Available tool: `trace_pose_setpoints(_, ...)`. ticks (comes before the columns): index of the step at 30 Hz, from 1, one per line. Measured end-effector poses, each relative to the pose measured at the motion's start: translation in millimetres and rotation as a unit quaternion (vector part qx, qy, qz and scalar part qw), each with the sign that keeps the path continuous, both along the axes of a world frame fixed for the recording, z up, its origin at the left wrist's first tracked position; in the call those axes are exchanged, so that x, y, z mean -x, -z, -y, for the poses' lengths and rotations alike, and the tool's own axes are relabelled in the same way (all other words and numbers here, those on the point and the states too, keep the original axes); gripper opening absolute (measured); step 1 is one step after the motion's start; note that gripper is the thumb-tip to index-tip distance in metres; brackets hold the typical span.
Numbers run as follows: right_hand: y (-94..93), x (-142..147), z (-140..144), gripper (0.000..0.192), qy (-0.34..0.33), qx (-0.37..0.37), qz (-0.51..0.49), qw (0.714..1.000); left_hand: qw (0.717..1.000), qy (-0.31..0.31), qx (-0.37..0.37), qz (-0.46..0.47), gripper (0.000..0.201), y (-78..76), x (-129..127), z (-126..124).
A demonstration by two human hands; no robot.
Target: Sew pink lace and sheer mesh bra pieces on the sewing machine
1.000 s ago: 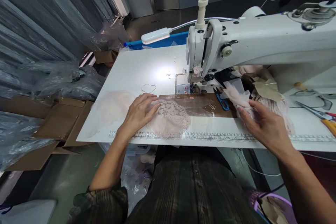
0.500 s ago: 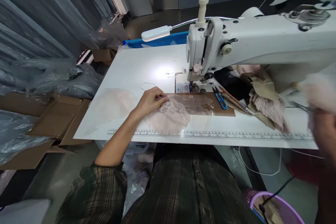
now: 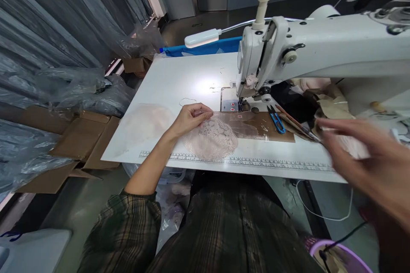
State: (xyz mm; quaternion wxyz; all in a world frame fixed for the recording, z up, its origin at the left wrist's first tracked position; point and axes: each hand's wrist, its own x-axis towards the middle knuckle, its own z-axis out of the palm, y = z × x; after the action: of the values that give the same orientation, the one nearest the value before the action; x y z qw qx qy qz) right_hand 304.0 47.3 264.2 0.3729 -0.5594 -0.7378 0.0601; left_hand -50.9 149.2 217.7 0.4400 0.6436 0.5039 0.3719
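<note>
My left hand (image 3: 191,118) pinches the far edge of a round pale pink lace piece (image 3: 214,140) that lies on the white table (image 3: 179,81) by the printed ruler. My right hand (image 3: 365,160) is blurred in motion at the right, fingers spread, reaching toward the pile of lace and beige scraps (image 3: 333,108); a pale piece shows beneath it, and whether it holds it is unclear. The white sewing machine (image 3: 304,51) stands behind, its needle area over a brown sheet under clear film (image 3: 253,123).
Blue-handled thread snips (image 3: 277,120) lie on the brown sheet. A sheer pink piece (image 3: 147,121) rests at the table's left. A lamp (image 3: 203,37) arches over the table. Cardboard boxes (image 3: 86,140) and plastic wrap sit left; a purple bin (image 3: 339,256) is lower right.
My right hand swung out right with a pale piece, then came back toward the scrap pile. My left hand shifted from flat on the lace to pinching its far edge.
</note>
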Motion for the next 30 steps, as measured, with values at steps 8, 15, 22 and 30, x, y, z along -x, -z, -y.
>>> trace_pose_setpoints(8, 28.2, 119.2, -109.2, 0.043, -0.362, 0.063, 0.071, 0.927, 0.99, 0.135, -0.04, -0.026, 0.025, -35.5, -10.8, 18.4)
trace_pose_setpoints(15, 0.5, 100.6, -76.4, 0.021, -0.416, 0.317, -0.059, 0.85, 0.999, 0.038, 0.012, 0.03, 0.037, -58.9, 24.4, 53.4)
trace_pose_setpoints(22, 21.9, 121.7, -71.1, 0.033, -0.328, 0.431, -0.16, 0.825, 0.998, -0.007, 0.048, -0.05, 0.027, -43.4, 41.6, 27.8)
trace_pose_setpoints(30, 60.3, 116.7, -103.4, 0.035, -0.207, 0.36, -0.092, 0.905, 0.993, -0.069, 0.081, -0.042, 0.026, 8.0, 47.8, -5.3)
